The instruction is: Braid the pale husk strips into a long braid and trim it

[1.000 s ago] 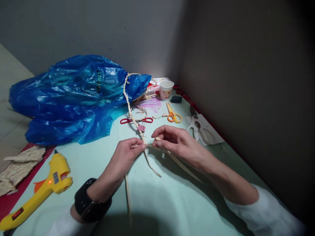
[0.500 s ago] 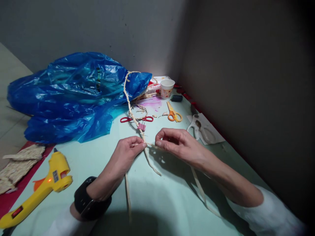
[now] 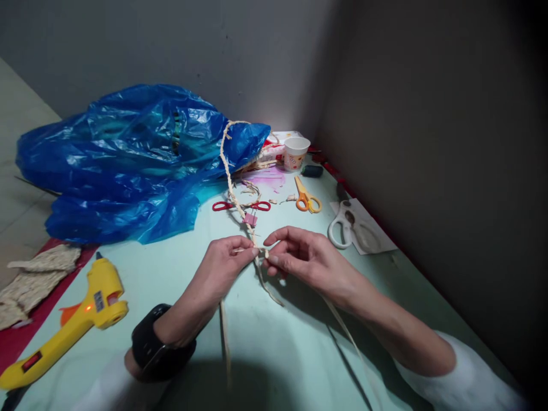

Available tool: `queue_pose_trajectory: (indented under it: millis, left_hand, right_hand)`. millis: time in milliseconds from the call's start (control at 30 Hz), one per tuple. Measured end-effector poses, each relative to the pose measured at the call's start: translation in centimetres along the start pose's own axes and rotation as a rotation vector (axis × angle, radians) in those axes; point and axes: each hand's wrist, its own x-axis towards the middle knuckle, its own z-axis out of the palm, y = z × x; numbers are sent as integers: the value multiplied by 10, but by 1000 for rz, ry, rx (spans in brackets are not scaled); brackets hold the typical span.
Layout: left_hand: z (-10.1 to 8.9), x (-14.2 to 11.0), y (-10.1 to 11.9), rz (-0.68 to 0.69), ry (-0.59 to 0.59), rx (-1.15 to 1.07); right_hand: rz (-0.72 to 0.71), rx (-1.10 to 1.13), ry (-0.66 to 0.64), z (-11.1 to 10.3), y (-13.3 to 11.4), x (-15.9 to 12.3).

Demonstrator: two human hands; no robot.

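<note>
The right hand (image 3: 306, 257) sits closer to the left hand (image 3: 220, 262) than half a second ago, its thumb and finger pinching a straw strand (image 3: 267, 253) bent short. The left thumb and forefinger grip the lower end of the braid (image 3: 226, 162), presumably so the plait cannot loosen. The braid stretches away to the blue bag (image 3: 128, 154), passing a pink clip (image 3: 250, 219) (perhaps there to anchor it).

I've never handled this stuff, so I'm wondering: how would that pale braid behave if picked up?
The braid would probably droop, since it curves softly near the blue bag. It looks light, being thin. Its unplaited strands might loosen if the left hand let go.
</note>
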Motion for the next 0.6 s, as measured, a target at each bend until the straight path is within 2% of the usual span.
queue_pose_trajectory:
  millis: [167, 367, 433, 500, 600]
  left_hand:
    - [1, 0, 2, -14, -25, -35]
    - [0, 0, 2, 11, 12, 19]
    - [0, 0, 1, 14, 7, 23]
    - [0, 0, 2, 13, 5, 27]
    - [0, 0, 2, 8, 13, 21]
  right_hand:
    - [38, 20, -73, 2, 3, -3]
    - [-71, -402, -40, -4, -7, -4]
    - [-84, -466, -6, -7, -7, -3]
    - [-72, -423, 16, -9, -5, -1]
    - [-31, -243, -23, -10, 0, 0]
